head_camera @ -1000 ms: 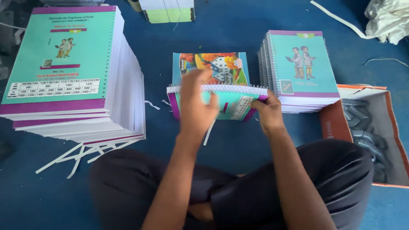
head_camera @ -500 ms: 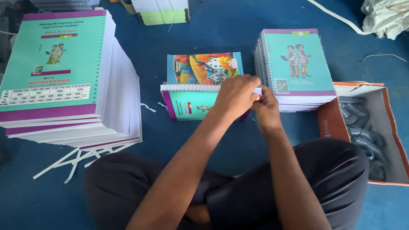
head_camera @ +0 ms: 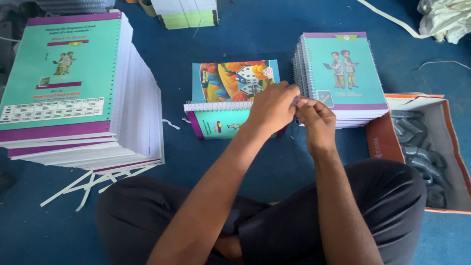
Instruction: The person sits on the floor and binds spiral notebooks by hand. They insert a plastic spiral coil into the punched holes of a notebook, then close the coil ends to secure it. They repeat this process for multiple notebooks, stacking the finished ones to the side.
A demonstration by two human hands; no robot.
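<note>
A teal notebook with a purple edge [head_camera: 218, 125] lies on the blue floor in front of my crossed legs, its white spiral binding [head_camera: 216, 105] along the far side. My left hand [head_camera: 272, 108] and my right hand [head_camera: 314, 118] meet at the right end of that binding, fingers pinched together on it. A colourful picture book [head_camera: 230, 78] lies just behind the notebook.
A tall stack of unbound teal-covered pages [head_camera: 73, 93] stands at the left, white paper strips [head_camera: 93, 181] under its front. A lower stack of spiral-bound notebooks [head_camera: 341, 73] sits at the right, beside an open cardboard box [head_camera: 387, 142] holding grey coils. A greenish page stack [head_camera: 189, 14] lies farther back.
My left hand moved from the middle of the notebook's binding to its right end, joining the right hand. The hands now pinch together there.
</note>
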